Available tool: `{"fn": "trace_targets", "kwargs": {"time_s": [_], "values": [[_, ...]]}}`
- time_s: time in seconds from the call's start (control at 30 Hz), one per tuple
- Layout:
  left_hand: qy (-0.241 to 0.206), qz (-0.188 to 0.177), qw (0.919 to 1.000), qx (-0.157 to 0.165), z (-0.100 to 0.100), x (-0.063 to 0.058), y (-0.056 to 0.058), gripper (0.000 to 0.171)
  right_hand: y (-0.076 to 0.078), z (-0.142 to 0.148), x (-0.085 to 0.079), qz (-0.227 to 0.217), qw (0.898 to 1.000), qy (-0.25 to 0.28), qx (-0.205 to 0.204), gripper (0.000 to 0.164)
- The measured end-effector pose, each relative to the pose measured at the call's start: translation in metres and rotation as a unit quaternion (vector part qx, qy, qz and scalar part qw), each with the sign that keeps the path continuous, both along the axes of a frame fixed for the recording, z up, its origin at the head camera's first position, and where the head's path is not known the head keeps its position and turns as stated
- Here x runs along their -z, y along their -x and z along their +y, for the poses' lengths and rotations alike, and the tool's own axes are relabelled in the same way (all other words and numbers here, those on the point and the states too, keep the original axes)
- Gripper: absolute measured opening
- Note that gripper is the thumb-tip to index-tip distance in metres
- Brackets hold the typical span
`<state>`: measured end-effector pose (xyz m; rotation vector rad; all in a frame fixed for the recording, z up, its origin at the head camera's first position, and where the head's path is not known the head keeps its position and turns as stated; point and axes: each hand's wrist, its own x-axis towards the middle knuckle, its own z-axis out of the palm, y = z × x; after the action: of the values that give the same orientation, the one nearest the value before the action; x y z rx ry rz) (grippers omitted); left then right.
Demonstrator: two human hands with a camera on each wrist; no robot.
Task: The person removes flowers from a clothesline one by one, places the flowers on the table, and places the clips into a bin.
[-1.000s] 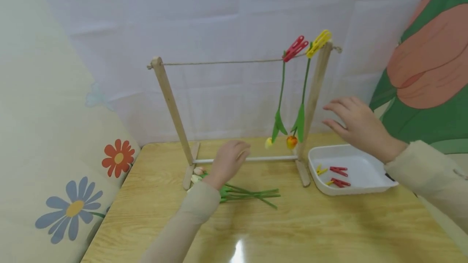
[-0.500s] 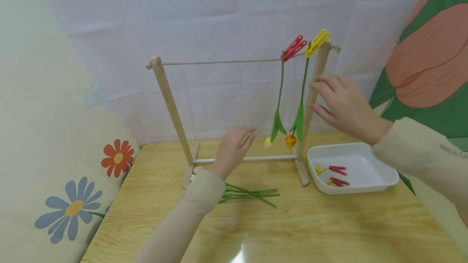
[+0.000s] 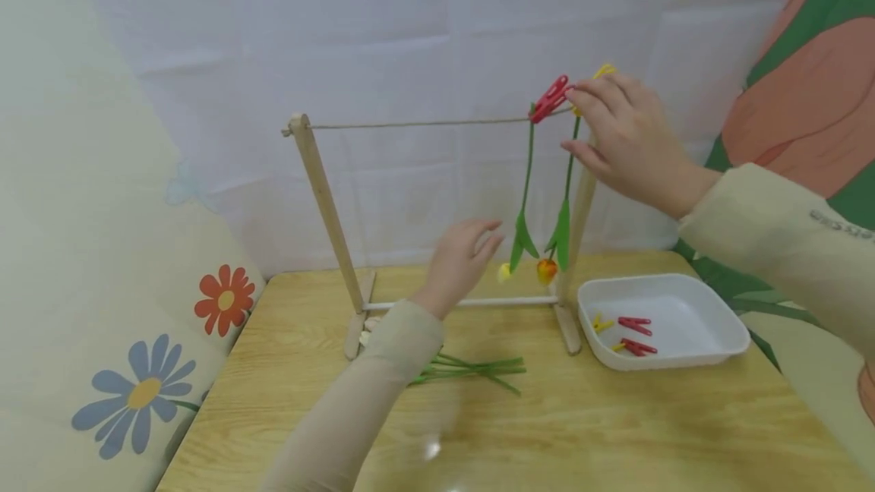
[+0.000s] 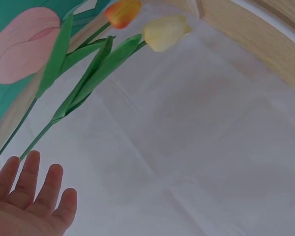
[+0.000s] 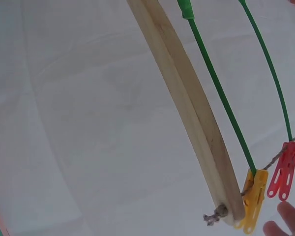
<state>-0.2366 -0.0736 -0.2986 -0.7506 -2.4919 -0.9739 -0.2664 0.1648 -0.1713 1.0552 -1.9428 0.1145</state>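
Note:
A yellow tulip (image 3: 504, 272) and an orange tulip (image 3: 547, 271) hang head down from a twine line (image 3: 417, 124). The yellow tulip's stem is clipped by a red clothespin (image 5: 284, 169), the orange one's by a yellow clothespin (image 5: 253, 199). My right hand (image 3: 632, 135) is raised at these clothespins with fingers loosely bent; in the right wrist view its fingertips are just short of the red one. In the head view it partly covers the yellow clothespin. My left hand (image 3: 459, 263), relaxed and holding nothing, hovers left of the hanging tulips.
A wooden stand (image 3: 321, 196) with a white lower bar (image 3: 509, 301) carries the line. Loose tulips lie on the table, their stems (image 3: 478, 365) showing and their heads partly behind my left forearm. A white tray (image 3: 690, 321) at right holds red and yellow clothespins.
My right hand has risen up and left from above the tray to the clothespins on the line. My left hand has drifted up and right from over the loose tulips.

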Motion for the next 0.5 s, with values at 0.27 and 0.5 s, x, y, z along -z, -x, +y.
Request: {"fn": "trace_targets", "kwargs": {"time_s": [0.27, 0.5], "values": [[-0.007, -0.034, 0.9994, -0.004, 0.011, -0.015, 0.005, 0.035, 0.008, 0.0, -0.021, -0.035, 0.998, -0.015, 0.054, 0.053], [-0.075, -0.063, 0.9952, -0.01, 0.026, -0.025, 0.016, 0.042, 0.015, 0.001, -0.046, -0.257, 0.959, -0.005, 0.118, 0.051]]}}
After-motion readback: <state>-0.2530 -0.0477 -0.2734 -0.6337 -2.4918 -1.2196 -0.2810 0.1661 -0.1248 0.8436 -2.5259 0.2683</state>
